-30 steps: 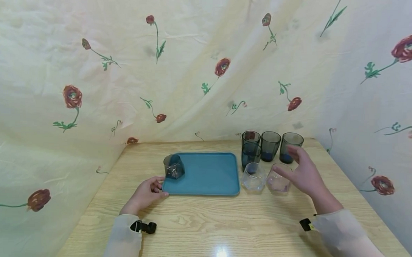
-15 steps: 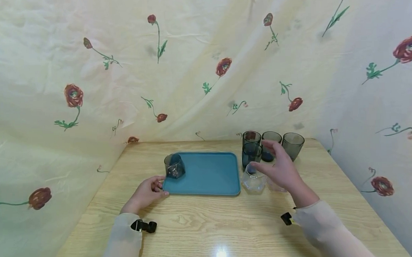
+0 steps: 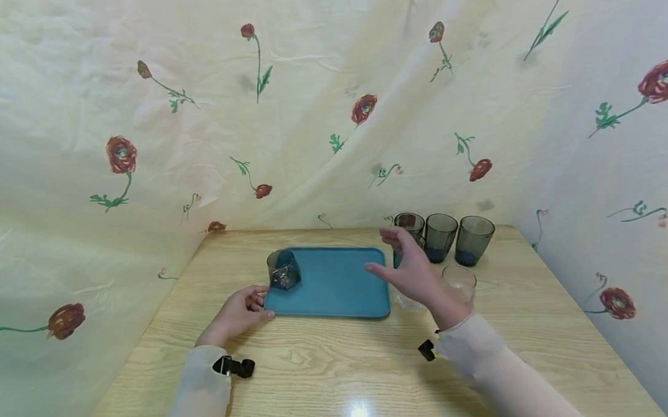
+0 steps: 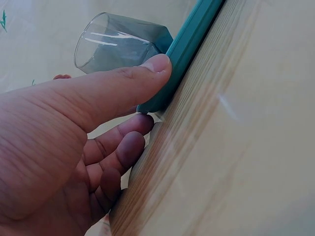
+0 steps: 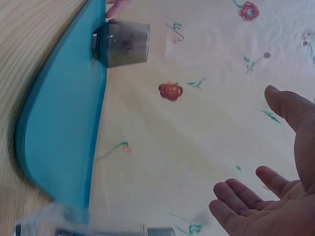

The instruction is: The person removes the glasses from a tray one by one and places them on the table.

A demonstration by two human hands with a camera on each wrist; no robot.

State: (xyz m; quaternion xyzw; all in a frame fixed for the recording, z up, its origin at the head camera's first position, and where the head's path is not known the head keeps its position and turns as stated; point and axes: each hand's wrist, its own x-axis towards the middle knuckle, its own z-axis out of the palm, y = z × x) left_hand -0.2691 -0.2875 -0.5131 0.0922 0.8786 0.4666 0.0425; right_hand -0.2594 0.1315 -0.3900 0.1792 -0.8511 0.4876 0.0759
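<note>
My left hand (image 3: 238, 313) grips the front left corner of the blue tray (image 3: 336, 282); in the left wrist view its thumb presses the rim and fingertips touch the edge. On the tray's left end stands a short smoky glass (image 3: 283, 271). My right hand (image 3: 410, 270) is raised near the tray's right edge, fingers spread and holding nothing. A clear glass (image 3: 406, 302) is mostly hidden under that hand. To its right stands another clear glass (image 3: 460, 282).
Behind the right hand stand tall smoky glasses: a left one (image 3: 409, 221), a middle one (image 3: 440, 238) and a right one (image 3: 473, 240). One more smoky glass is nearly covered by the hand. A flowered cloth (image 3: 308, 111) hangs beyond the wooden table (image 3: 317, 368).
My right hand has moved left across the glasses to the tray's right edge, uncovering the right-hand clear glass. The left hand keeps its place at the tray.
</note>
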